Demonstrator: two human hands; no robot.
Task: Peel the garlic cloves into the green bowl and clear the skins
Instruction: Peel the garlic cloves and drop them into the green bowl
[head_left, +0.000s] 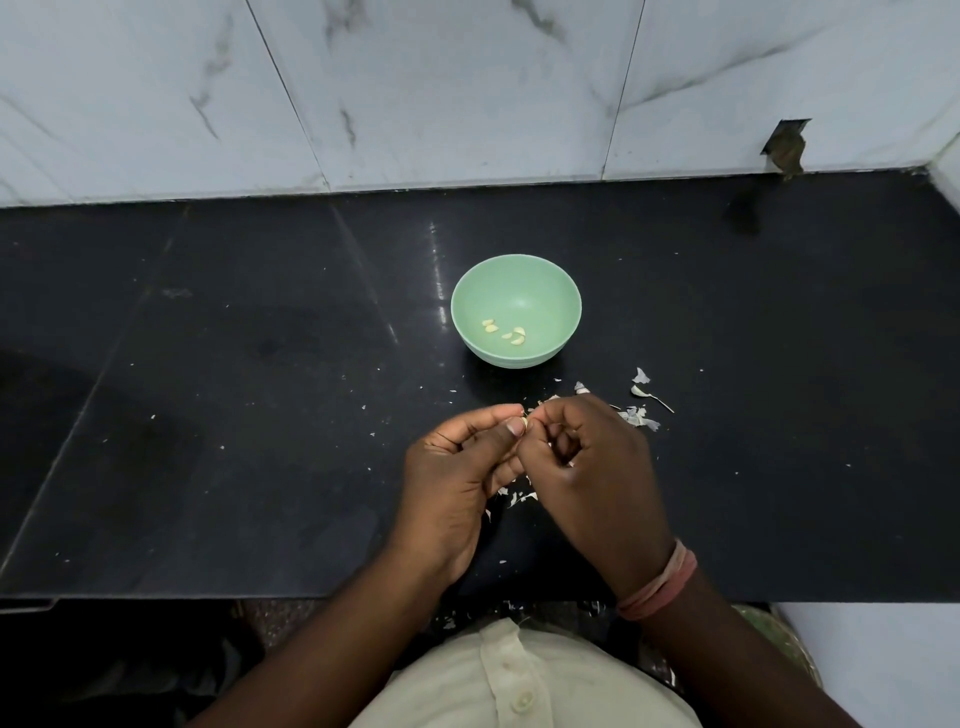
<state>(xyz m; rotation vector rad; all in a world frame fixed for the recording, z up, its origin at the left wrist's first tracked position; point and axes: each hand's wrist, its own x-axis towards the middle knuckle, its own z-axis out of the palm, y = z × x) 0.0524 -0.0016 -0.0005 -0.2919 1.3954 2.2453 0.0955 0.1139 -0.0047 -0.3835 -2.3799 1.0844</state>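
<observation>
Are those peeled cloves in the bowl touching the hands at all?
Apart. The head view shows the cloves lying in the bowl, with bare black counter between it and both hands.

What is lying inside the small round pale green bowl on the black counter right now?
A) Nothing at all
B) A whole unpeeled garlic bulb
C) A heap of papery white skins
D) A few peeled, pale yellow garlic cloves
D: a few peeled, pale yellow garlic cloves lie on the bottom of the small round pale green bowl, while the papery white skins are scattered on the black counter outside it.
</observation>
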